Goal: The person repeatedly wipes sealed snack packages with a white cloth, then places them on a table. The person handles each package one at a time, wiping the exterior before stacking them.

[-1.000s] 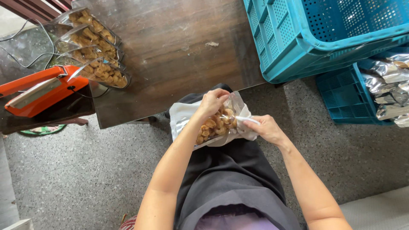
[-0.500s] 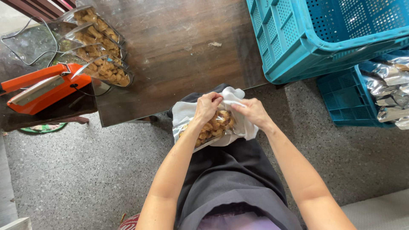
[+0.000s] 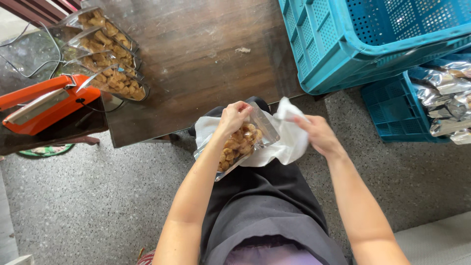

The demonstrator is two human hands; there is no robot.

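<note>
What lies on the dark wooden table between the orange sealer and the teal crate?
In the head view, between the orange sealer and the teal crate, a row of clear snack-filled bags lies beside the sealer; then the table is bare apart from a small scrap.

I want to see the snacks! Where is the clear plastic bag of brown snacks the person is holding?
In the head view, the clear plastic bag of brown snacks sits mid-frame on the white cloth over the lap, gripped by the left hand, just below the dark wooden table.

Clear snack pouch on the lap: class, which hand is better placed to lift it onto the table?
Probably the left hand: it already pinches the clear snack pouch at its top edge. The right hand grips the white cloth beside the pouch.
</note>
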